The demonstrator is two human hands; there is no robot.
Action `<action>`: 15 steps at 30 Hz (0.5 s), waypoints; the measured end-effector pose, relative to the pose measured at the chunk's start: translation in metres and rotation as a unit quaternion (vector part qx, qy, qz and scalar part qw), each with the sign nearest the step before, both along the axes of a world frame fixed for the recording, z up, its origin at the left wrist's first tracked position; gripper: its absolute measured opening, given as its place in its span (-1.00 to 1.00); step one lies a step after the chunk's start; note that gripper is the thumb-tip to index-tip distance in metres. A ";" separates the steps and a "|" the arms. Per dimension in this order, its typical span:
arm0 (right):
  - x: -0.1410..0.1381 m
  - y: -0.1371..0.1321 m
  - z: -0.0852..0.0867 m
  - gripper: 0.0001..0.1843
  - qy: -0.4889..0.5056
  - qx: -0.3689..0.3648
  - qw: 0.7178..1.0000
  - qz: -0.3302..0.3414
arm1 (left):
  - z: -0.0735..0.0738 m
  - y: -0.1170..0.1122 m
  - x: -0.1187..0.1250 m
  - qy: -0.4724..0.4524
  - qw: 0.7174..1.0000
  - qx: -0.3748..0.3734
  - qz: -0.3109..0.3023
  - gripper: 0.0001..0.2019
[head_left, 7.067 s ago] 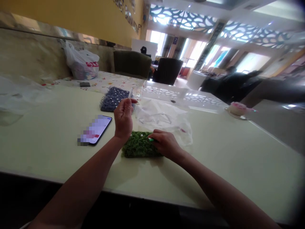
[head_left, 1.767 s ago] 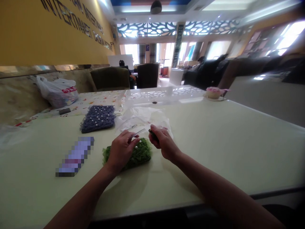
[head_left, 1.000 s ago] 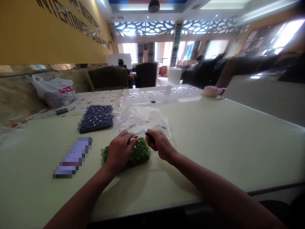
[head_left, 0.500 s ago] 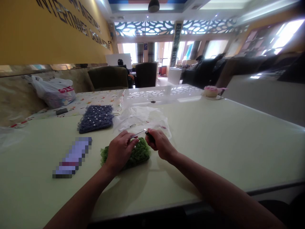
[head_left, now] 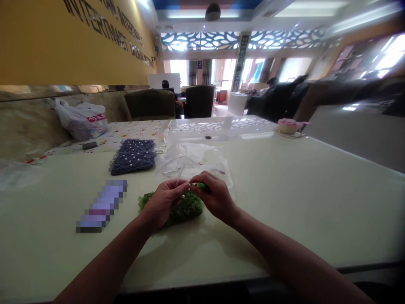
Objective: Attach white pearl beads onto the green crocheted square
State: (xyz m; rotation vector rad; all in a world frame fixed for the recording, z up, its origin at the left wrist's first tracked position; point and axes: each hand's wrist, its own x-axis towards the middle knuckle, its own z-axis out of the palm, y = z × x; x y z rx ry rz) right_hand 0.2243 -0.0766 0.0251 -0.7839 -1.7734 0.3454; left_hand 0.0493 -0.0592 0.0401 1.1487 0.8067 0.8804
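While the left hand [head_left: 161,204] and right hand [head_left: 217,196] meet, a green crocheted pad [head_left: 186,211] lies beneath them

A long, mustard-yellow wall [head_left: 63,42] with dark raised lettering runs down one side of a bright lounge, beneath a white ceiling screen [head_left: 202,41] cut with leaf shapes. Far off, a seated person [head_left: 167,84] is partly hidden by two dark armchairs [head_left: 199,102]. Nearer, a long cream table [head_left: 300,211] meets a glossy white pierced panel [head_left: 221,125] and a strip of cloth printed with small motifs [head_left: 136,131].

A white plastic carrier bag [head_left: 81,122] slumps at the table's far left corner, and a pink-topped round ornament on a saucer [head_left: 288,126] stands at the far right. On the cream surface lie a navy crocheted pad dotted with pearl beads [head_left: 133,157], a smartphone with a pixelated screen [head_left: 101,206], and a crumpled clear plastic bag [head_left: 193,158].

The green pad lies flat on the table, just in front of the clear bag and right of the phone. Both hands sit over it, nearly touching each other. The left hand is narrowly pinched around a thin pale rod [head_left: 181,177]. The right hand closes narrowly on a small bright-green item [head_left: 199,185], which looks like a tool handle, though the fingers hide too much to be sure.
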 end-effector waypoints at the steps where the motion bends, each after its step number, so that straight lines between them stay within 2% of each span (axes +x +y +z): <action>1: 0.000 0.000 0.000 -0.93 -0.007 0.012 1.000 -0.002 | 0.000 0.000 0.000 -0.001 1.000 -0.003 -0.001 -0.67; 7: 0.002 0.000 0.001 -0.80 -0.038 0.039 0.998 0.009 | -0.002 0.001 -0.001 0.006 1.000 -0.014 -0.015 -0.67; 12: 0.002 0.000 0.002 -0.82 -0.083 0.043 0.996 0.001 | -0.007 0.002 -0.001 0.006 0.999 -0.016 -0.033 -0.63; 15: 0.002 0.000 0.004 -0.89 -0.076 0.024 0.997 -0.005 | -0.006 0.001 0.001 0.011 0.999 -0.001 -0.033 -0.61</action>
